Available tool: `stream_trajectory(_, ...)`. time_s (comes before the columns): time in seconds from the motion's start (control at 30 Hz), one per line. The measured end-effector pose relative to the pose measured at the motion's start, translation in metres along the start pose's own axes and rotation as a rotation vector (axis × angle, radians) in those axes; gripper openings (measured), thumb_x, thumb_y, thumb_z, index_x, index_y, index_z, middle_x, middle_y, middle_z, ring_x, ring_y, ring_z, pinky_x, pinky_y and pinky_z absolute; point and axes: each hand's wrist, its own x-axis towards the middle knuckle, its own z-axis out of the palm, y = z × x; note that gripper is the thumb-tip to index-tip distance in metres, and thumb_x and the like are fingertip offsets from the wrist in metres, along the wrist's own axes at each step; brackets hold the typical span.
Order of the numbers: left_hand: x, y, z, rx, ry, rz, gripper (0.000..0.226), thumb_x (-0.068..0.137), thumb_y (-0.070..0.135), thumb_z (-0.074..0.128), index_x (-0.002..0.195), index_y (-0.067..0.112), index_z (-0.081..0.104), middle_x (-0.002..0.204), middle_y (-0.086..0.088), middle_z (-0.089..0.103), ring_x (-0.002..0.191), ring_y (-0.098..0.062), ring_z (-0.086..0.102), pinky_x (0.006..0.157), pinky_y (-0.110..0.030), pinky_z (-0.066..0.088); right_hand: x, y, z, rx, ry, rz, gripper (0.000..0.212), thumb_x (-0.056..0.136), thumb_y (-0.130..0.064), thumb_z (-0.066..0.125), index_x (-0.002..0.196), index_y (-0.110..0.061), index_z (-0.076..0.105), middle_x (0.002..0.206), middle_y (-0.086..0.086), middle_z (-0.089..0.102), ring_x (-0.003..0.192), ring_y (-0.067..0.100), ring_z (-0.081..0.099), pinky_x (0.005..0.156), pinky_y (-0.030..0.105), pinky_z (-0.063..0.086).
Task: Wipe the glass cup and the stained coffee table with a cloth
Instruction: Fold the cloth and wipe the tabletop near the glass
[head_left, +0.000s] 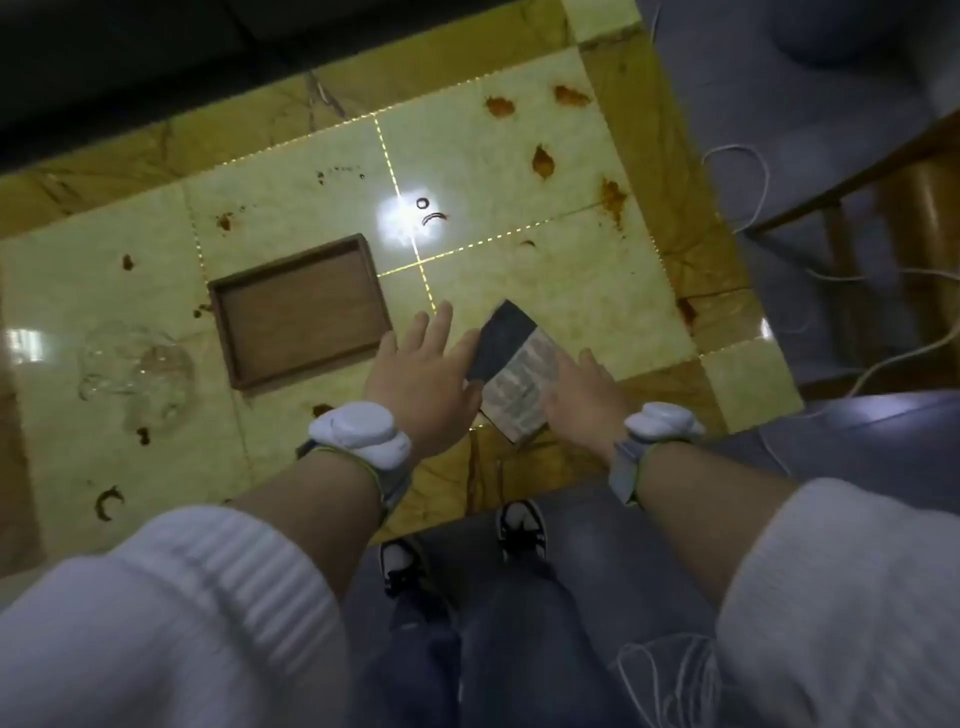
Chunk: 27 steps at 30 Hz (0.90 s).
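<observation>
A folded cloth (514, 364), dark blue at the far end and pale grey at the near end, lies on the yellow-green coffee table (571, 260) near its front edge. My left hand (423, 366) rests at the cloth's left edge with fingers straight. At the cloth's right edge lies my right hand (584, 392), fingers extended. A clear glass cup (137, 371) lies on the table at the left. Brown stains (543, 161) dot the table, mostly at the far right.
A shallow wooden tray (301, 312) sits left of my hands. White cables (748, 176) trail over the grey floor to the right, beside a wooden furniture frame (883, 208). My shoes (519, 530) stand below the table's front edge.
</observation>
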Motion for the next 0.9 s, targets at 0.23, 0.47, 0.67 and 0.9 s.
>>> stream_trajectory(0.23, 0.020, 0.008, 0.036, 0.008, -0.079, 0.007, 0.062, 0.099, 0.049, 0.033, 0.154, 0.027, 0.017, 0.164, -0.008, 0.002, 0.149, -0.030, 0.010, 0.115, -0.048, 0.024, 0.037, 0.004, 0.023, -0.037, -0.124, 0.061, 0.070, 0.102, -0.031, 0.047, 0.158, -0.022, 0.006, 0.165, 0.012, 0.005, 0.147, 0.038, 0.017, 0.116, 0.049, 0.030)
stream_trajectory(0.47, 0.028, 0.006, 0.047, 0.002, -0.104, -0.009, 0.060, 0.099, 0.048, 0.033, 0.153, 0.026, 0.018, 0.164, -0.010, 0.002, 0.149, -0.030, 0.012, 0.114, -0.046, 0.027, 0.061, 0.003, 0.035, -0.038, 0.057, 0.201, 0.046, 0.099, -0.020, 0.051, 0.140, -0.011, 0.032, 0.142, 0.020, 0.035, 0.125, 0.040, 0.040, 0.100, 0.049, 0.041)
stream_trajectory(0.67, 0.025, 0.001, 0.052, -0.034, -0.188, -0.003, 0.066, 0.098, 0.036, 0.040, 0.155, 0.027, 0.010, 0.164, -0.007, -0.002, 0.150, -0.028, 0.009, 0.115, -0.045, 0.024, 0.068, 0.003, 0.026, -0.111, 0.077, 0.200, 0.014, 0.095, -0.021, 0.051, 0.107, -0.014, 0.053, 0.126, 0.014, 0.050, 0.115, 0.036, 0.050, 0.091, 0.044, 0.044)
stream_trajectory(0.9, 0.008, -0.009, 0.033, -0.081, -0.199, -0.029, 0.094, 0.088, 0.017, 0.057, 0.155, 0.026, -0.008, 0.163, -0.009, -0.001, 0.149, -0.029, 0.012, 0.113, -0.044, 0.029, 0.035, -0.029, 0.012, 0.052, 0.038, -0.176, 0.011, 0.094, -0.026, 0.053, 0.089, -0.020, 0.045, 0.097, 0.004, 0.052, 0.082, 0.029, 0.050, 0.063, 0.036, 0.043)
